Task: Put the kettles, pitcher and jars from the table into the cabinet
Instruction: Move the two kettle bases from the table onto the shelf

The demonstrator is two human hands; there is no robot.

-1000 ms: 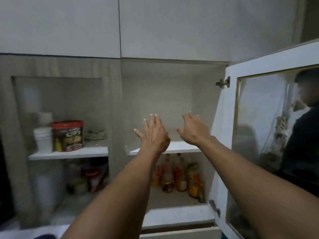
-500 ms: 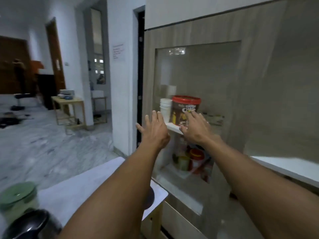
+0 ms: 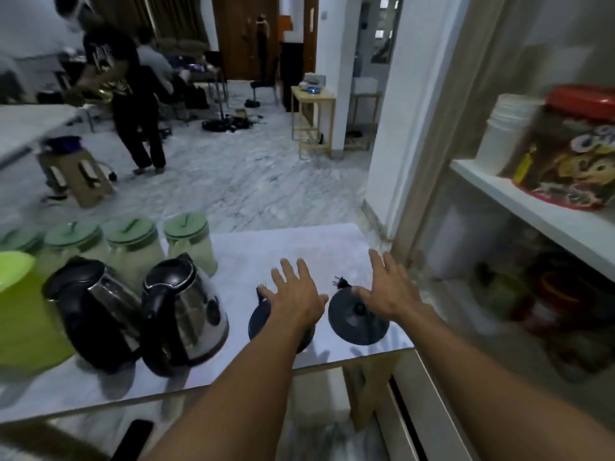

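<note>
Lime-green plastic pitcher (image 3: 20, 314): far left of the white tabletop (image 3: 266, 247), cut by the frame edge. Behind it, a row of translucent cylindrical jars (image 3: 133, 247) with green lids, upright. Left kettle (image 3: 96, 311) and right kettle (image 3: 186, 311): polished steel, black lids, long axis vertical, black handles toward the near edge. Two flat round black bases follow. Left hand (image 3: 294, 296) is over the left base (image 3: 263, 319), right hand (image 3: 389, 291) over the right base (image 3: 357, 322); each grip is released, fingers spread. The cabinet shelf (image 3: 532, 207) carries a red-lidded tub (image 3: 572, 144).
</note>
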